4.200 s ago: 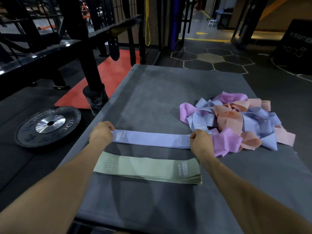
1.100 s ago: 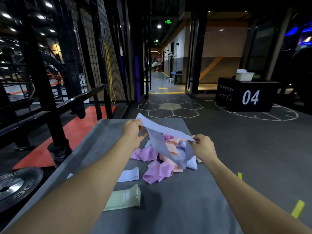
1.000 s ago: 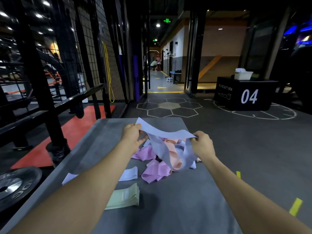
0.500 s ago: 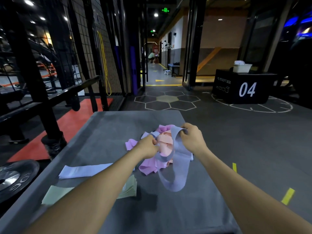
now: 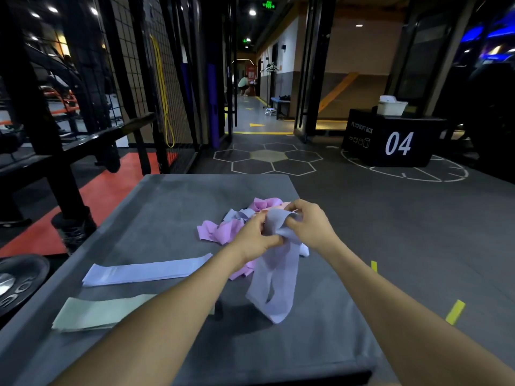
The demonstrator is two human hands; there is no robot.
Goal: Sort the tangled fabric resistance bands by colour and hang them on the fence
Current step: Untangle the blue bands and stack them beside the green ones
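My left hand (image 5: 255, 235) and right hand (image 5: 309, 224) pinched one lavender band (image 5: 274, 277) above the tangled pile (image 5: 223, 231) mid-mat (image 5: 172, 207) — two flat stacks, lavender stack (image 5: 147, 270) and green stack (image 5: 94, 313), lay near the left edge.

A lavender band (image 5: 274, 277) hangs as a slack loop from its bunched upper end, its lower curve touching the grey mat. Behind it, toward 12 o'clock, sits the tangled heap (image 5: 237, 227) of pink, lavender and peach bands, twisted over one another. At 9 o'clock from the hanging loop, a flat lavender band (image 5: 147, 270) lies stretched out crosswise on the mat. Toward 7 o'clock, nearer the mat's front edge, a pale green stack (image 5: 97, 312) of bands lies flat and parallel to it, partly hidden by a forearm.
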